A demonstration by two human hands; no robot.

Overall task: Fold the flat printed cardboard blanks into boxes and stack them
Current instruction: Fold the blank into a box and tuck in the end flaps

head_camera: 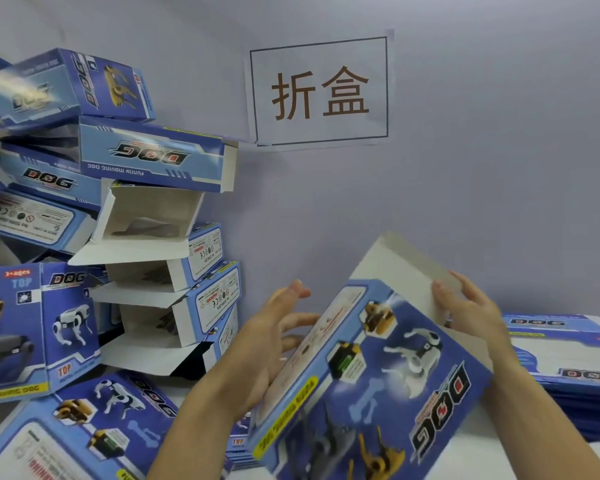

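Observation:
A blue printed "DOG" box (371, 382) is tilted in front of me, its white end flap (400, 268) standing open at the top. My left hand (274, 341) supports the box's left side with fingers spread and fairly straight. My right hand (471, 306) grips the white flap at the upper right, fingers curled over its edge. A leaning pile of folded boxes (146, 209) fills the left, several with open white ends. Flat blanks (568, 358) lie stacked at the right.
A grey wall stands close behind, with a paper sign (319, 91) taped to it. More folded boxes (84, 427) lie on the white table at the lower left, close to my left forearm.

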